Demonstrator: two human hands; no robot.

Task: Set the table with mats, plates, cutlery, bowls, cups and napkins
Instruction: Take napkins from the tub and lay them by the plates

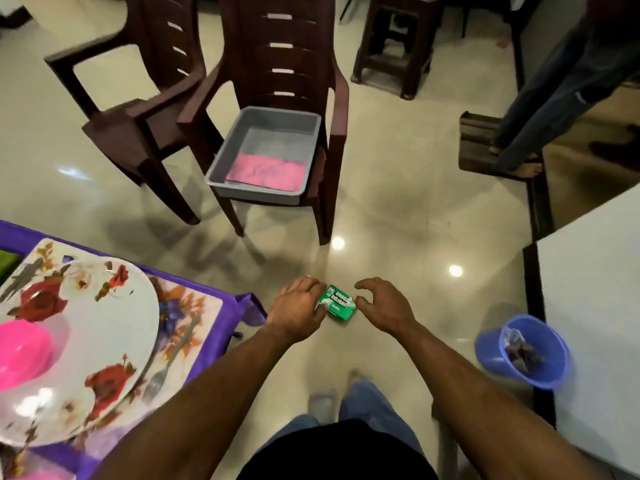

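My left hand (pixel 298 308) grips a small green packet of napkins (pixel 337 303) in mid-air over the floor. My right hand (pixel 382 303) is just right of the packet, fingers curled, thumb and fingertips at its edge. On the purple table (pixel 20 233) at the left lies a floral mat (pixel 188 306) with a floral plate (pixel 86 341), a pink bowl (pixel 20 351) on the plate and a fork (pixel 166 368) beside it. A grey tub (pixel 266 154) with a pink cloth (pixel 265 173) stands on a brown chair (pixel 277 81) ahead.
A second brown chair (pixel 138 98) stands left of the first, and a brown stool (pixel 394 46) sits at the back. A blue bin (pixel 524 351) is on the floor at the right, next to a white table (pixel 595 289). Another person's legs (pixel 554 98) are at the upper right.
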